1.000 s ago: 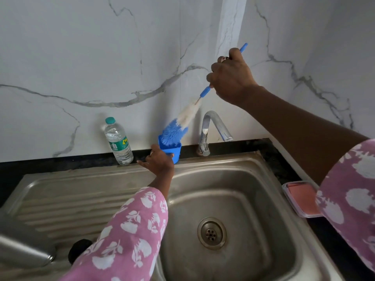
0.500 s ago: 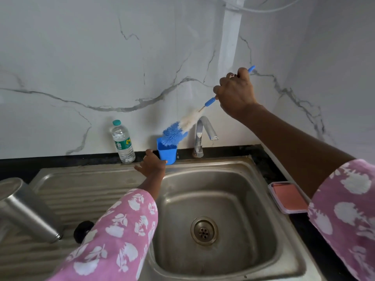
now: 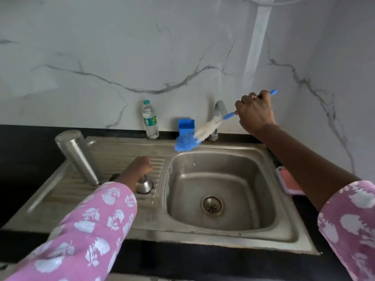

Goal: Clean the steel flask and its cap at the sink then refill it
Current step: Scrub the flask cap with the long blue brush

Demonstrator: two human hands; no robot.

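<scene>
The steel flask [image 3: 78, 157] stands upside down on the drainboard left of the sink basin [image 3: 221, 191]. Its steel cap [image 3: 144, 185] lies on the drainboard beside my left wrist. A dark round piece [image 3: 114, 176] peeks out behind that wrist. My left hand [image 3: 140, 167] hovers over the drainboard with loosely curled fingers and holds nothing. My right hand [image 3: 256, 113] grips the thin blue handle of a bottle brush. The blue and white brush head [image 3: 187, 141] hangs over the basin's back rim, in front of the blue holder [image 3: 186, 126].
The tap [image 3: 218, 110] stands behind the basin, just left of my right hand. A plastic water bottle [image 3: 150, 120] is against the marble wall. A pink soap dish [image 3: 288, 182] lies on the black counter to the right of the sink.
The brush has come out of the blue holder and swung down toward the basin. My left hand let go of the holder and drew back over the drainboard.
</scene>
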